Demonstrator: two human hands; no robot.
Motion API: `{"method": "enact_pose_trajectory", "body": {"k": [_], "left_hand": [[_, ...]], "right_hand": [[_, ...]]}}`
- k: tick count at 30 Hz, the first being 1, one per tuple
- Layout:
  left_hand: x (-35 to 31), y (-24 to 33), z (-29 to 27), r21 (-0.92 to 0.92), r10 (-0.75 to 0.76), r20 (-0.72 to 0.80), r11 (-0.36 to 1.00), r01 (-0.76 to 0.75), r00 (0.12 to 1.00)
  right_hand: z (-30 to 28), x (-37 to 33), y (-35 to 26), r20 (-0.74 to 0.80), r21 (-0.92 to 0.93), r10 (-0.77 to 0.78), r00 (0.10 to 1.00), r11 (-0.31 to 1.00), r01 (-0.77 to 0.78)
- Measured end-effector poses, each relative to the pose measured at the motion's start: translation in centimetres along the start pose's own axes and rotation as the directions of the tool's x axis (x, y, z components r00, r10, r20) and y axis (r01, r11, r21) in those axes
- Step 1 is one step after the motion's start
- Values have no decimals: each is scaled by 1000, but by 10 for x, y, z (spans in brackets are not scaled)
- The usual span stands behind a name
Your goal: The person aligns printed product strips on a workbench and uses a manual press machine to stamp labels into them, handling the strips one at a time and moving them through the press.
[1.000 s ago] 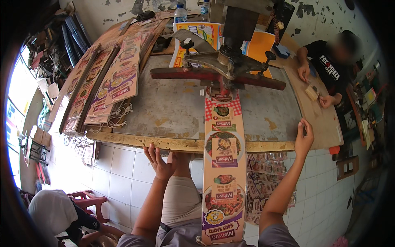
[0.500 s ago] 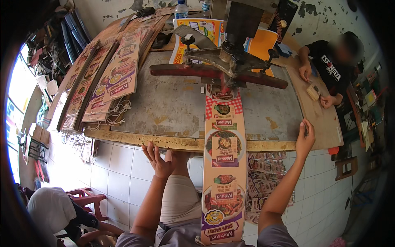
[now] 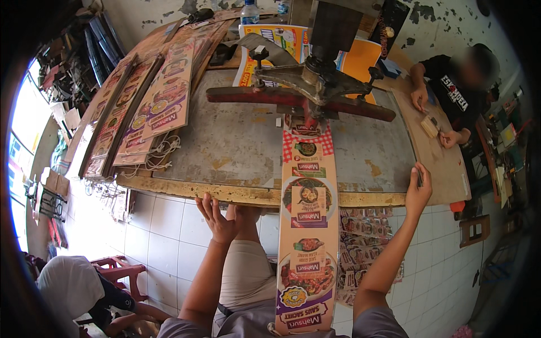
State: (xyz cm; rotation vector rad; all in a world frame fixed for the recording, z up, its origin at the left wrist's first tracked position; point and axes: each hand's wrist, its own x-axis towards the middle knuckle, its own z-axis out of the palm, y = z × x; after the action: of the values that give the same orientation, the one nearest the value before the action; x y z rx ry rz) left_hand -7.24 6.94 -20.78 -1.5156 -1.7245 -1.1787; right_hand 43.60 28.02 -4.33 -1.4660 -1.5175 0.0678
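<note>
A long printed cardboard strip with pictures of dishes runs from under the metal press toward my body, its near part hanging past the table's front edge. To its left, my left hand rests against the wooden table edge, fingers stretched out and nothing in them. My right hand is at the table's right front corner, fingers closed together. A small dark bit shows between its thumb and fingers, too small to name. Neither hand touches the strip. The strip's far end is hidden beneath the press's red bar.
Stacks of printed strips with loose strings lie at the table's left. Behind the press are colourful printed sheets and a water bottle. A co-worker handles a small block at the right. Another person sits lower left.
</note>
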Motion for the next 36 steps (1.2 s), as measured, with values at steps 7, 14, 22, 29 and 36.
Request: {"method": "enact_pose_trajectory", "body": {"k": [7, 14, 22, 29, 36], "left_hand": [[-1, 1, 0, 15, -11, -8, 1000, 11, 1000], [-1, 0, 0, -11, -13, 17, 1000, 14, 1000], [-1, -1, 0, -9, -6, 14, 1000, 6, 1000], [1, 0, -1, -4, 2, 15, 1000, -2, 1000], [1, 0, -1, -6, -1, 14, 1000, 1, 1000]], "right_hand": [[-1, -2, -9, 8, -30, 14, 1000, 999, -14], [-2, -2, -12, 19, -59, 10, 1000, 998, -9], [-1, -1, -4, 10, -38, -10, 1000, 999, 11], [-1, -1, -5, 5, -37, -13, 1000, 999, 13], [0, -2, -8, 3, -8, 2, 1000, 1000, -2]]}}
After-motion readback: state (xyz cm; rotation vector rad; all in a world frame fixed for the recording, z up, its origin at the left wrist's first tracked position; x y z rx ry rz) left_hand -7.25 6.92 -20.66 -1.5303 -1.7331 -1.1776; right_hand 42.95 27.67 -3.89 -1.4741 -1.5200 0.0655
